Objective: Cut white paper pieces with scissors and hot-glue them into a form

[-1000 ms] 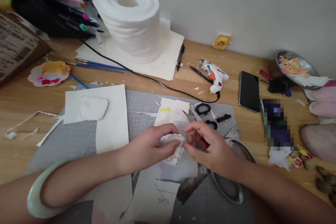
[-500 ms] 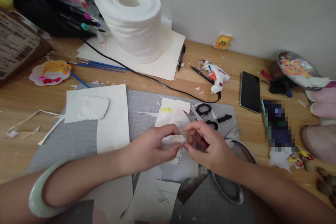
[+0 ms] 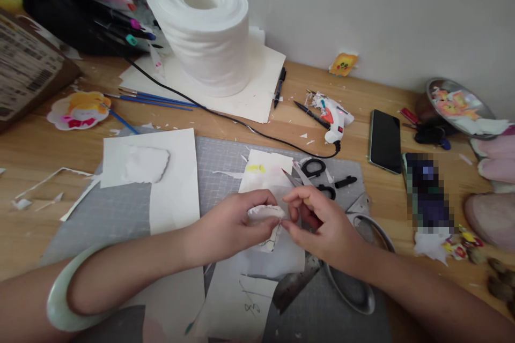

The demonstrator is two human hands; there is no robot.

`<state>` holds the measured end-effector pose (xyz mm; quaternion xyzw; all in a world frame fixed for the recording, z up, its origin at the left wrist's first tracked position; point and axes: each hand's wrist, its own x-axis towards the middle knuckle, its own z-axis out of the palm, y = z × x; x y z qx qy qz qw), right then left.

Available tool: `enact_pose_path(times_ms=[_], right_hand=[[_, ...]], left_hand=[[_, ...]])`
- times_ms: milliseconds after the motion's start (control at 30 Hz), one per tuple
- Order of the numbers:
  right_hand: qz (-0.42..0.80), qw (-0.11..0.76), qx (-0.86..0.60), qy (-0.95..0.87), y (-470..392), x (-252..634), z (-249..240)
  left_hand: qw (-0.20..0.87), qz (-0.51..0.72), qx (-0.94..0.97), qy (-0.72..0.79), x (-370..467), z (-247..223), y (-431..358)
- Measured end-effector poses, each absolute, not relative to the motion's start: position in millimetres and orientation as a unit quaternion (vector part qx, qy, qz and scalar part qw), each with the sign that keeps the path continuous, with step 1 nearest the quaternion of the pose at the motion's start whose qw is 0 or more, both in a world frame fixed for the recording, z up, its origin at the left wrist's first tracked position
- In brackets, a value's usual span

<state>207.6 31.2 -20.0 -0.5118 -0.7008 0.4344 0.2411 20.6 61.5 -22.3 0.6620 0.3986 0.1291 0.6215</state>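
Note:
A small white padded paper piece with dark drawn lines is between the thumb and fingers of my left hand, above a white sheet. My right hand is at the right edge of this piece, its thumb and a finger near the edge and its other fingers curled. Whether the right fingertips pinch anything is too small to tell. Black-handled scissors lie just beyond my right hand. A white padded shape rests on paper to the left.
A large white roll stands at the back on paper sheets. A glue gun with its black cable crosses behind the grey cutting mat. Two phones and a metal bowl are right; a paint palette is left.
Both hands keep nearly the same pose around the white piece. The whole view has shifted very slightly, with objects appearing a little further right.

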Motion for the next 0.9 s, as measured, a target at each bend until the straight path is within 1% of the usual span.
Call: enact_pose_path(times_ms=[267,533,600,767,900], right_hand=[[0.471,0.253,-0.501,-0.681,31.3,209.8,-20.6],[0.516,0.282,-0.498,-0.637,29.5,213.2,-21.0],[0.51,0.28,-0.499,-0.642,29.6,212.8,-20.4],[0.467,0.244,-0.505,-0.683,31.6,209.4,-17.9],[0.465,0.24,-0.503,-0.688,32.8,208.7,-16.6]], left_hand=[[0.662,0.104,0.611,0.422,18.9,-23.8,61.1],[0.664,0.115,0.601,0.429,19.5,-20.4,63.1],[0.661,0.112,0.603,0.432,19.0,-20.7,62.4],[0.656,0.106,0.601,0.444,18.0,-20.7,61.6],[0.648,0.097,0.611,0.445,19.1,-17.9,62.8]])
